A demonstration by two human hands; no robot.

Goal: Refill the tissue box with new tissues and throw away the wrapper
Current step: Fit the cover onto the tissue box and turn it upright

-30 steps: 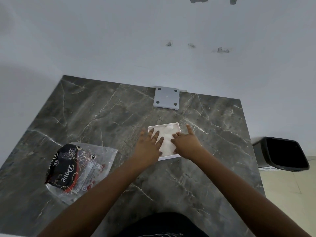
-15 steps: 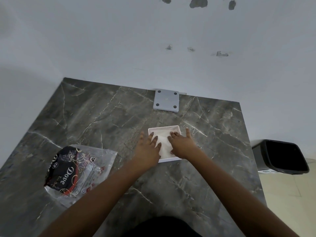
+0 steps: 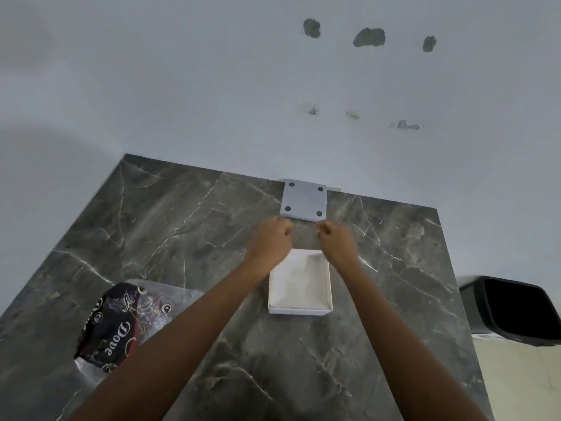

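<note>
The open white tissue box (image 3: 299,310) sits on the dark marble table (image 3: 170,226), with white tissues (image 3: 299,281) lying inside it. Beyond it, against the wall, lies the flat grey lid (image 3: 304,202) with four dark dots. My left hand (image 3: 271,240) and my right hand (image 3: 337,242) are past the box, fingers curled and pinched at the lid's two near corners. The lid still rests flat on the table. A crumpled clear and black "Dove" wrapper (image 3: 121,323) lies at the left.
A black waste bin (image 3: 513,311) stands on the floor right of the table. The white wall behind the table has several patched holes. Bare marble lies between the wrapper and the box.
Both hands have left the tissues in the box and moved forward to the near edge of the grey lid. The tissues now lie uncovered. My view has tilted upward.
</note>
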